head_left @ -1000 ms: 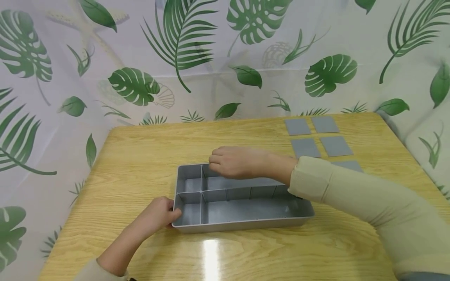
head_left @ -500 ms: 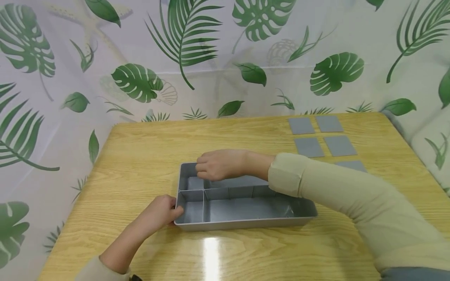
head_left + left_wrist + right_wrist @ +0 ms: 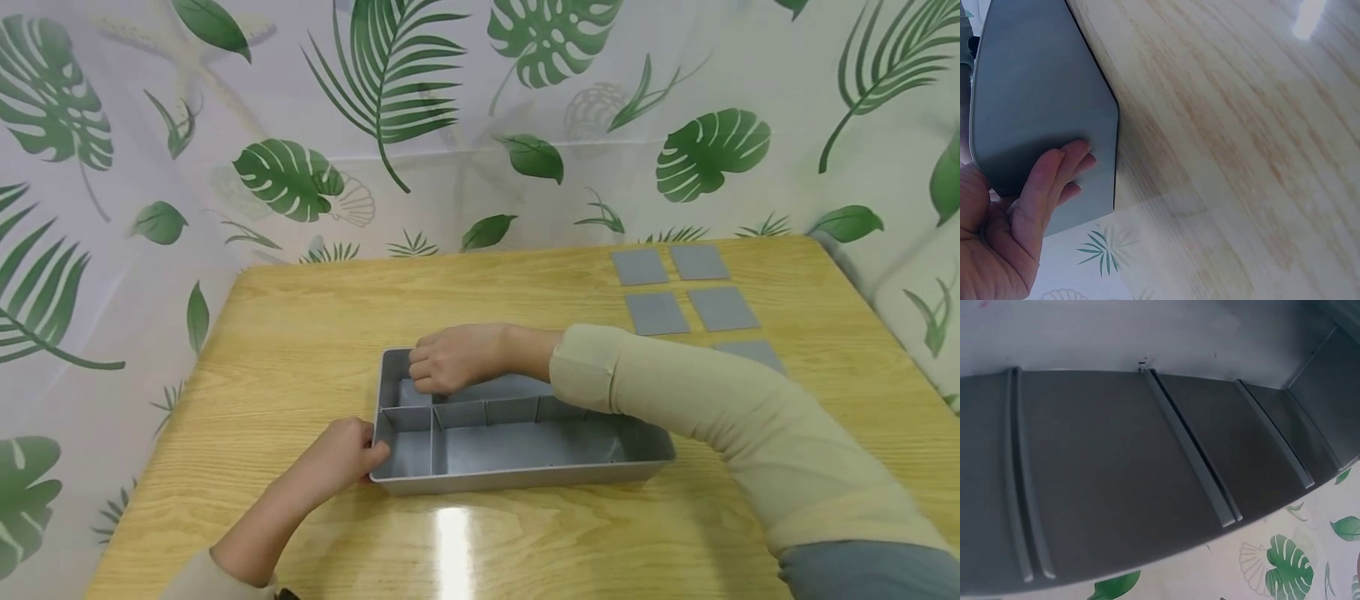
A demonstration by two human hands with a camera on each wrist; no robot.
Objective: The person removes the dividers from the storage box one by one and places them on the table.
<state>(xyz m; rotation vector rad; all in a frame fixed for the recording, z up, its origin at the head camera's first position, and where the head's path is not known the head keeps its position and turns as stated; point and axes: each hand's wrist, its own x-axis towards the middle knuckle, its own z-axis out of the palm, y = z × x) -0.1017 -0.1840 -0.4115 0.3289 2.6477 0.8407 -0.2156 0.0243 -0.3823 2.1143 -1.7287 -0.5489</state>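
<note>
A grey divided organizer tray point(image 3: 555, 478) lies on the wooden table in the head view, with a lengthwise partition and a short cross divider point(image 3: 432, 446) near its left end. My left hand point(image 3: 347, 450) grips the tray's left end, thumb over the rim. In the left wrist view, fingers of the left hand point(image 3: 1035, 200) lie against the outer wall point(image 3: 1041, 81). Over the tray's back-left part is my right hand point(image 3: 461, 357), fingers bent downward; its fingertips and anything between them are hidden. Only the tray's ribbed wall point(image 3: 1094, 456) and floor show in the right wrist view.
Several flat grey square plates point(image 3: 658, 312) lie in rows at the table's back right, the nearest partly covered by the right sleeve point(image 3: 675, 383). A leaf-patterned cloth point(image 3: 450, 167) stands behind and beside the table point(image 3: 315, 308).
My right hand has moved left along the tray's back compartment, to over the back-left section. My left hand keeps its grip on the tray's left end, and the tray stays put.
</note>
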